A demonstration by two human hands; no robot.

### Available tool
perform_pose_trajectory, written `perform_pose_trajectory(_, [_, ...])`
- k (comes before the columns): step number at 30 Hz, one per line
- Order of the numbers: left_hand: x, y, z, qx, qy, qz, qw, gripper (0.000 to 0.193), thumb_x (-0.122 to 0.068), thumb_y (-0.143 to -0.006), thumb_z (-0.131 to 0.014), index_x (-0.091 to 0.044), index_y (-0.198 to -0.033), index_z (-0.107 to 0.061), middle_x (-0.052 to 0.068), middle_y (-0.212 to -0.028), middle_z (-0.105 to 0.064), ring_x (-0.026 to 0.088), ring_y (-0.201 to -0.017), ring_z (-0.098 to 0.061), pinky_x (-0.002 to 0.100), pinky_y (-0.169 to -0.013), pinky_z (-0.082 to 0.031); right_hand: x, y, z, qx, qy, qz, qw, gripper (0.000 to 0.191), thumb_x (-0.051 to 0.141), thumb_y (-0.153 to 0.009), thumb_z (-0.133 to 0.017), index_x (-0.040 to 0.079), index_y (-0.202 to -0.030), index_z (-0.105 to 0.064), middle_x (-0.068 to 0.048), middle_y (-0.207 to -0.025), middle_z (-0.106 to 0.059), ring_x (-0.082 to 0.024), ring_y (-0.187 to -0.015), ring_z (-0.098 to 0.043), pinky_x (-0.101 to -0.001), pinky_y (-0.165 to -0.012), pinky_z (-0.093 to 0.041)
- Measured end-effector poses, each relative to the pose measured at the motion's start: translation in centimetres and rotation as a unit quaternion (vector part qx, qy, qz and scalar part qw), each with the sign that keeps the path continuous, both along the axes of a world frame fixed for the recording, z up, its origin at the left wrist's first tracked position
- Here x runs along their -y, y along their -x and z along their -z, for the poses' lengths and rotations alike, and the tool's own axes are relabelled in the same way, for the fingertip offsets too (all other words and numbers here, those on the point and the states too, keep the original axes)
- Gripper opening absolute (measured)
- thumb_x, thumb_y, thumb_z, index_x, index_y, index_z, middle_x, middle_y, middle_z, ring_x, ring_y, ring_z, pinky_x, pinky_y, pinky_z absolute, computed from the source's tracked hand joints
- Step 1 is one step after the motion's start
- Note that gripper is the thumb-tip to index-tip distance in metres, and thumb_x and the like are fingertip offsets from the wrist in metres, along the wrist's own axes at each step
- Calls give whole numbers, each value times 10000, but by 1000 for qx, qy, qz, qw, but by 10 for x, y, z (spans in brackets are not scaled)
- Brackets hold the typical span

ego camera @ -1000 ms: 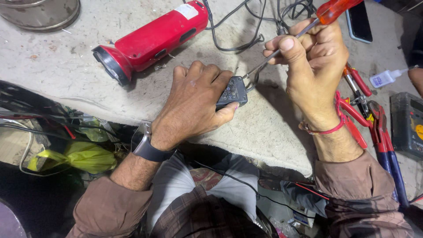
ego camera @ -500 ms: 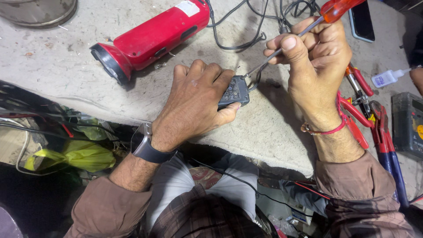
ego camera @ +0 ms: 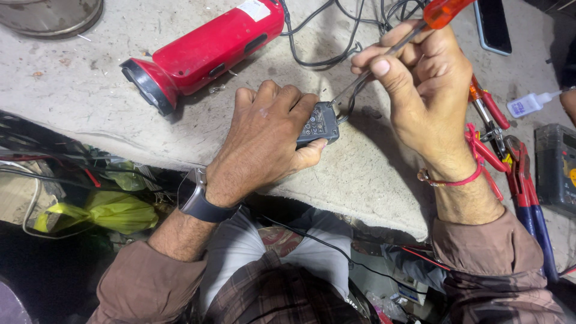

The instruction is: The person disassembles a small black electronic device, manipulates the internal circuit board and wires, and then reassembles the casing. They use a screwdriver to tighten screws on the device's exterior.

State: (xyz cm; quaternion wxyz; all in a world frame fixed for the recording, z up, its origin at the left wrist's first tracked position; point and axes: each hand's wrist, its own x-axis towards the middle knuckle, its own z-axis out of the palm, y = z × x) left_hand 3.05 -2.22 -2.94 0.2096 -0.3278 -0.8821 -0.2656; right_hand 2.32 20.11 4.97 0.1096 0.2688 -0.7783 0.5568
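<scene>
My left hand (ego camera: 264, 141) presses a small black charger adapter (ego camera: 319, 124) down on the grey concrete bench (ego camera: 96, 90), thumb under its near edge. My right hand (ego camera: 423, 90) grips a screwdriver (ego camera: 414, 33) with an orange-red handle; its metal shaft slants down to the adapter's far right corner, where a black cable leaves it. A dark wristwatch sits on my left wrist and a red thread band on my right wrist.
A red torch (ego camera: 207, 51) with a black head lies at the back left. Black cables (ego camera: 336, 36) tangle behind the adapter. Red-handled pliers (ego camera: 510, 156), a small white glue bottle (ego camera: 531, 103), a phone (ego camera: 492, 27) and a dark meter (ego camera: 555, 168) lie to the right. A metal bowl (ego camera: 51, 15) stands far left.
The view has shifted slightly. Both hands keep their hold; the screwdriver tip stays at the adapter's corner.
</scene>
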Motion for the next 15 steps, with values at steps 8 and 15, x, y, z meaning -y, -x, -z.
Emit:
perform_pose_trajectory(8, [-1,-1,-2,-20,-2,-2,1000,682,-506,-808,-800,-30,-1282,-680,103,-1069,-663,279,-984,-538,476,-793,-359,11,0,-10,-25,-79,43,996,142,-27,-1075,-706,-64,-1130,-581,-149,-973,-684,-161,-904,-687,-269,-810,-579])
perform_pose_trajectory(15, [-1,-3,-4,5,10,-5,1000,700,-513,-823,-792,-24,-1306,-662,94,-1066,-661,274,-980,-534,468,-805,-360,13,3,-14,69,-25,16,997,123,6,-1033,-643,-12,-1125,-563,-68,-1012,-730,-117,-968,-742,-243,-868,-630])
